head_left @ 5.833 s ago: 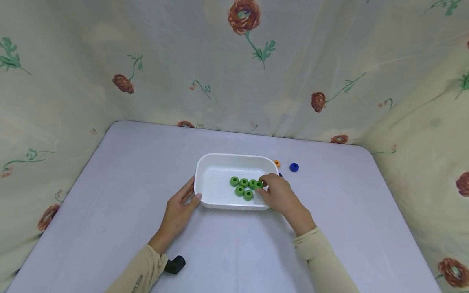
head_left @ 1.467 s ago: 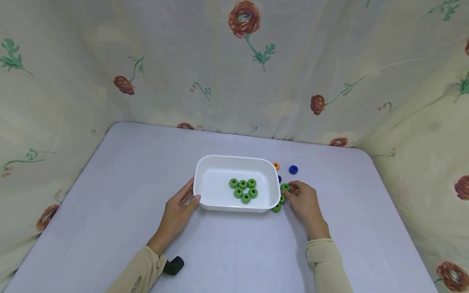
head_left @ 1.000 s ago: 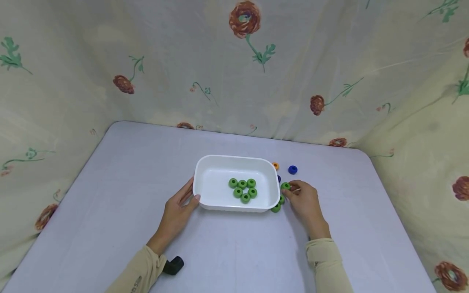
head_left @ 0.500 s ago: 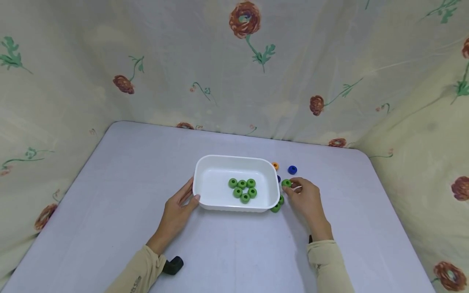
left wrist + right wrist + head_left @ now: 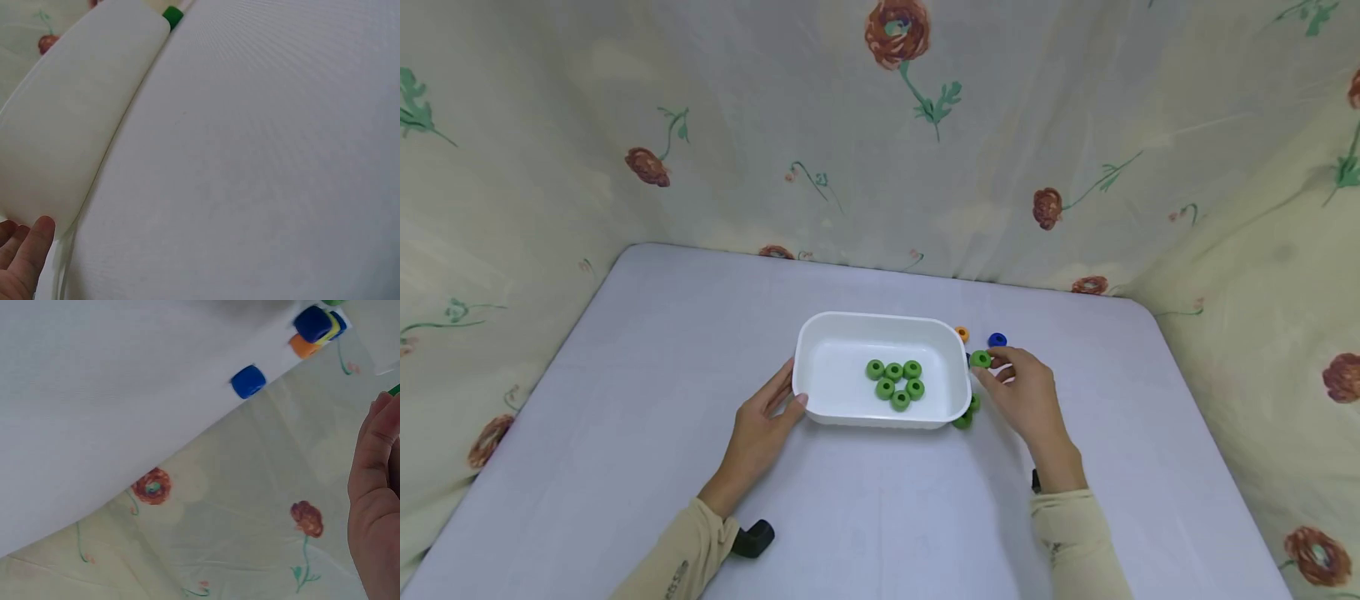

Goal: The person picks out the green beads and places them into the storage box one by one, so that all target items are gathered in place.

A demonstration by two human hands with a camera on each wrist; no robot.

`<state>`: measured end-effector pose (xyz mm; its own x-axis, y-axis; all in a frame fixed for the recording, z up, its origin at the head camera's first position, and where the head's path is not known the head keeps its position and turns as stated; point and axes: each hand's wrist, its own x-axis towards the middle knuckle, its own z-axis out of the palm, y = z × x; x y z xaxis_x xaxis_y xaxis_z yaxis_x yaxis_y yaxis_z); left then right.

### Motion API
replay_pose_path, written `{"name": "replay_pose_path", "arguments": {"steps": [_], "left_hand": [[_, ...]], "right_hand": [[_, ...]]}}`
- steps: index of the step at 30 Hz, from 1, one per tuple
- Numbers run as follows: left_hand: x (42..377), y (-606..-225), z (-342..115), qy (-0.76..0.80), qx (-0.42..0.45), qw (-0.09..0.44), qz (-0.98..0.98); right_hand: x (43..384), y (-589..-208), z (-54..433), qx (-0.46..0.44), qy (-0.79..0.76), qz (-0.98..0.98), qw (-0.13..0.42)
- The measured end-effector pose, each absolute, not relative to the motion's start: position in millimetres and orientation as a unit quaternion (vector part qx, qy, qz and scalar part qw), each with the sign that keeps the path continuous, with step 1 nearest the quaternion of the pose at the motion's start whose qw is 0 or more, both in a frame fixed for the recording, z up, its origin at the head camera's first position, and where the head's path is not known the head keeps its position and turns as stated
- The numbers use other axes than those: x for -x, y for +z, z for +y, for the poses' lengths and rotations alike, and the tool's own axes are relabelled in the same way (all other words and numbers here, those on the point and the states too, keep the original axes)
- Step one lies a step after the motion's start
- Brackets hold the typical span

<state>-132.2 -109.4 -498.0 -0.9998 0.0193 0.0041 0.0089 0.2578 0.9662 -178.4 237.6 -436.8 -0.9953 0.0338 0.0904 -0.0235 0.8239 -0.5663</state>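
Note:
A white rectangular tray stands mid-table with several green beads grouped in its right half. My left hand rests against the tray's left end, thumb at the near corner and fingers along the outer wall; in the left wrist view, straight fingers touch that wall. Just beyond the tray's right rim, my right hand pinches a green bead between thumb and fingertips. Below it, more green beads lie against the tray's right side, partly hidden by the rim.
Beyond the tray's right end lie an orange bead and a blue bead; another dark blue one is mostly hidden. A yellow bead shows among them in the right wrist view. Flowered cloth hangs around the table.
Earlier my right hand set a green bead inside the tray. Since then it has moved to the tray's right side, taken another green bead and raised it slightly. My left hand stays put.

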Motion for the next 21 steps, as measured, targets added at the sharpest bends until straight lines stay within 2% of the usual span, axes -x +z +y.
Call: {"name": "replay_pose_path", "arguments": {"steps": [21], "left_hand": [[132,-499,-109,0.609,-0.005,0.004,0.793]], "right_hand": [[181,-436,204,-0.09,0.25,-0.964,0.028]]}}
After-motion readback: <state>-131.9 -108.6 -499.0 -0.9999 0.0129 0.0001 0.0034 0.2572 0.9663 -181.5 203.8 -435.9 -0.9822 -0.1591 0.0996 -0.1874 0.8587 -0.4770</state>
